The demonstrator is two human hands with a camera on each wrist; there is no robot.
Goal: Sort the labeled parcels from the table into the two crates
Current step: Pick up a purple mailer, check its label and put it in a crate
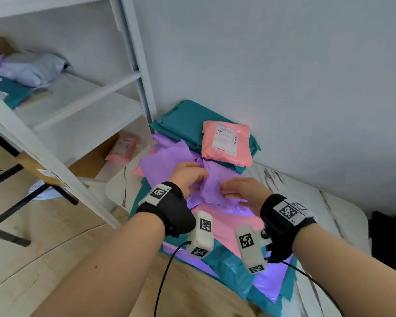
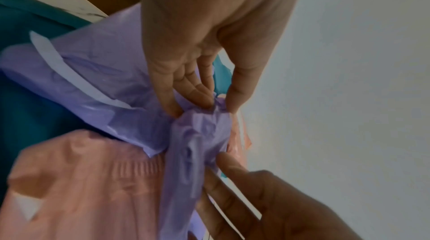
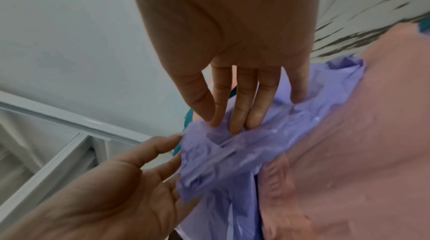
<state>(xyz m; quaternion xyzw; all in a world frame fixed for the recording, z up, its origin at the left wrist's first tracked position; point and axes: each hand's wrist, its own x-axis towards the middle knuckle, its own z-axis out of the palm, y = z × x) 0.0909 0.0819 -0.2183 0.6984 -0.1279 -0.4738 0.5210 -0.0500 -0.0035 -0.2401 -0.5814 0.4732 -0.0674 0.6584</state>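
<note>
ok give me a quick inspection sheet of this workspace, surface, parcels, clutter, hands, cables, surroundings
Surface: marble-patterned table, mostly covered by mailer bags.
Job's things: crumpled purple parcel in both hands; labeled pink parcel on a teal stack; flat pink bag beneath the hands. No crates seen.
Clutter: loose purple, pink and teal bags overlapping toward the near table edge.
Grippers: left hand pinches the purple parcel; right hand touches it, its fingers nearly straight.
Cables: black cable hangs from the left wrist; another runs off the right wrist.
Surroundings: white shelf holding parcels, cardboard box below, plain wall.
</note>
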